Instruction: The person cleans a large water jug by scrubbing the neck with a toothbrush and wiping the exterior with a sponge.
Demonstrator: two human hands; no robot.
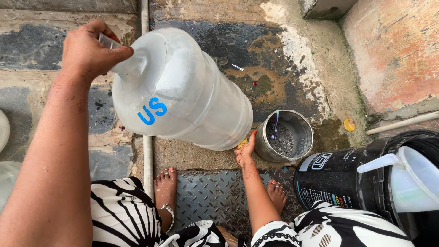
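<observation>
A large translucent water jug (183,91) was held tilted above the ground at twelve o'clock, its neck clasped by the left hand (89,48), its base steadied by the right hand's (245,151) fingers. Whether cleaning had progressed could not be told; a metal pot (286,136) stood at three o'clock.

Translucent plastic jug (183,91), dull metal pot (284,135)

A big clear plastic water jug (183,89), marked with blue letters, is held tilted off the ground, neck up-left, base beside a small metal tin (284,135).
</observation>
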